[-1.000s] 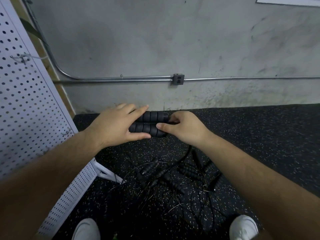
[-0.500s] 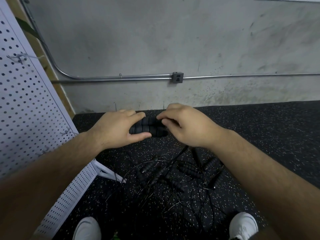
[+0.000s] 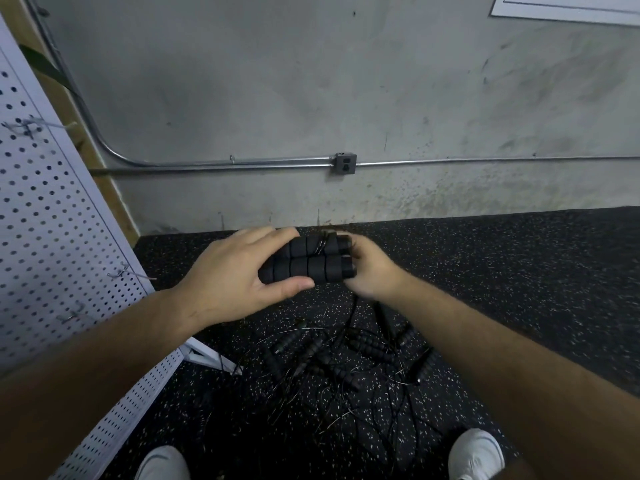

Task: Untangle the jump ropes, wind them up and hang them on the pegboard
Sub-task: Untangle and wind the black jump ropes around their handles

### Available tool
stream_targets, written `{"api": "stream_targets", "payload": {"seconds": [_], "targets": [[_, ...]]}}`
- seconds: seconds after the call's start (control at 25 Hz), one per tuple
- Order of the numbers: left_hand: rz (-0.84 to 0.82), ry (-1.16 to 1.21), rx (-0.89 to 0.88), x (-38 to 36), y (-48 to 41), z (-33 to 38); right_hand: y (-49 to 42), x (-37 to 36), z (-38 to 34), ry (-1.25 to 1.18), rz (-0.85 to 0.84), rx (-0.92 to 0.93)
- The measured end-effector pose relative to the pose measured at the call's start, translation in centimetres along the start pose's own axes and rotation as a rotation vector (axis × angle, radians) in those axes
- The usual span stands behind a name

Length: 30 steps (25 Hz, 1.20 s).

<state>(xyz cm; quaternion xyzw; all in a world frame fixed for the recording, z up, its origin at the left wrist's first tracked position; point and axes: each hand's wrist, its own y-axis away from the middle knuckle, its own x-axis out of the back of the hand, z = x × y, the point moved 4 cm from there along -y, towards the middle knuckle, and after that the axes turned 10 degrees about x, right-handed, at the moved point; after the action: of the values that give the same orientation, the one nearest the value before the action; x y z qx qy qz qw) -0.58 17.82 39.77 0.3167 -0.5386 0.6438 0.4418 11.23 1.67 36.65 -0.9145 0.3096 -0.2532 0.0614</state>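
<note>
Two handles [image 3: 308, 263] side by side, right of pegboard [image 3: 52, 237] | left hand [image 3: 235, 282] clasps both, thumb under | right hand [image 3: 372, 271] at their ends, grip unclear | step: likely winding cord [image 3: 321, 245] | next: more turns, keep tension

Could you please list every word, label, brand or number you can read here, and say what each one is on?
There is no readable text anywhere in this view.
The white panel on the wall is blank where it shows, and the frame edge cuts it off.
The jump rope handles are plain black with no visible brand.
The outlet box and pegboard show no markings.
</note>
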Motion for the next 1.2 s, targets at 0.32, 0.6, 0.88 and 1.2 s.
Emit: {"api": "stream_targets", "payload": {"seconds": [0.32, 0.6, 0.88, 1.2], "targets": [[0.083, -0.360, 0.146, 0.8, -2.0, -5.7, 1.3, -5.8, -3.3, 0.256, -0.102, -0.104], [-0.032, -0.385, 0.093, -1.4, -1.1, -6.9, 2.6, -2.3, -9.0, 0.675, -0.224, 0.008], [-0.102, -0.252, -0.160, -3.2, 0.6, -2.0, 1.1, 3.0, -6.2, 0.980, -0.027, 0.174], [-0.116, -0.008, -0.035, -1.3, 1.3, 1.6, 1.7, 1.4, 0.8, -0.068, 0.038, -0.169]]}}
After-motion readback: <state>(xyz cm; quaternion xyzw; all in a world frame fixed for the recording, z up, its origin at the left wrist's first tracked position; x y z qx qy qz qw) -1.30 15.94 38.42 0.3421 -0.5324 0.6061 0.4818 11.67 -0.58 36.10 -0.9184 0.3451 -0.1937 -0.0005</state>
